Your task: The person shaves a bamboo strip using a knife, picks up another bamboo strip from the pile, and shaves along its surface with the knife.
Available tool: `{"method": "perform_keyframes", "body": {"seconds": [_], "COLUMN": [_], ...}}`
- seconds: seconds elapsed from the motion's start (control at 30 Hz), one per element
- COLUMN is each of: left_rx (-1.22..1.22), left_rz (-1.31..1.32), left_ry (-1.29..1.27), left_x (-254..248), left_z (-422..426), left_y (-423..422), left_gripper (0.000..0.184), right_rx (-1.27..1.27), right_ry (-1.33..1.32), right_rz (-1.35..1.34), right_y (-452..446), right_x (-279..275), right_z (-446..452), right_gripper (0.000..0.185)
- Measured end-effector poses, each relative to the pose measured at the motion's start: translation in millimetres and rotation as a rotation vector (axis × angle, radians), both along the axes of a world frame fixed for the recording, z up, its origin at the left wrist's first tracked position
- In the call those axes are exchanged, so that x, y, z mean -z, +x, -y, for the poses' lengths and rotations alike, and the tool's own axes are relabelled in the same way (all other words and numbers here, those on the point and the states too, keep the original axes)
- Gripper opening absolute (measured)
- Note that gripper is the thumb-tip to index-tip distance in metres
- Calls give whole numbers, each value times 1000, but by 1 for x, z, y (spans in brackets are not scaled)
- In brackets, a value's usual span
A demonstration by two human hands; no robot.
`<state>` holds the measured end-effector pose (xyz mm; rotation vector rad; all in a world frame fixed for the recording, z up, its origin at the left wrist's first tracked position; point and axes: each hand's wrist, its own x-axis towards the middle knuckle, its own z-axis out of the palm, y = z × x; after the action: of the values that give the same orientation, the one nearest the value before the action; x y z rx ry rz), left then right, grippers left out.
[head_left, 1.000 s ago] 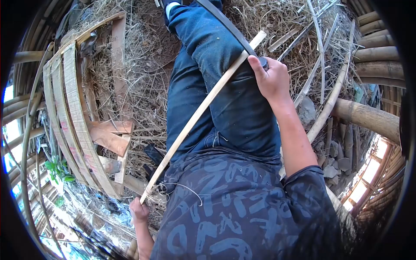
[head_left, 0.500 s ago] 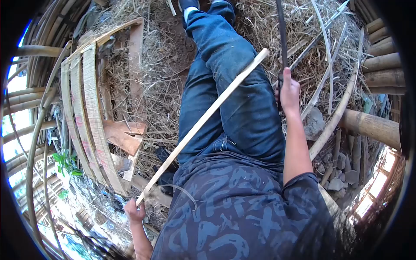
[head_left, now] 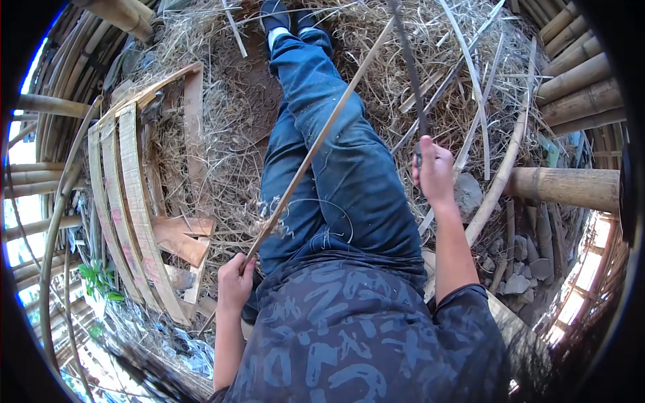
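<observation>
Blue jeans (head_left: 353, 178) stretched beneath a wooden strip (head_left: 322, 138), perhaps as a rest; the left hand (head_left: 235, 285) clamped the strip's near end, presumably steadying it. Well apart, the right hand (head_left: 435, 176) gripped a dark blade (head_left: 410, 67), with open room along its outer edge. Curled shavings (head_left: 266, 209) clung to the strip.

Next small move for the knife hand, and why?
Probably lay the long blade in the right hand against the thin strip: the left hand holds the strip's near end, curled shavings cling there, and most of the blade stands off to the strip's right.
</observation>
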<state>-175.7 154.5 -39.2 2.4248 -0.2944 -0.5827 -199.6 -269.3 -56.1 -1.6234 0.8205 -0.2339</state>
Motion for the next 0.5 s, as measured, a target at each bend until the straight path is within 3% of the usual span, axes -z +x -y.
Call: {"method": "perform_keyframes", "body": {"seconds": [0.23,0.37,0.5], "left_rx": [30,97,146], "left_rz": [79,82,87], "left_ry": [14,95,96], "left_x": [5,11,14], "left_z": [27,31,30], "left_y": [15,13,8], "left_gripper": [21,23,20], "right_rx": [-369,-481,-550], "right_ry": [-464,-629,-631], "right_rz": [-171,-246,-322], "right_y": [34,54,63], "right_x": [-11,0,0], "right_z": [-27,-37,-35], "right_gripper": [78,82,80]}}
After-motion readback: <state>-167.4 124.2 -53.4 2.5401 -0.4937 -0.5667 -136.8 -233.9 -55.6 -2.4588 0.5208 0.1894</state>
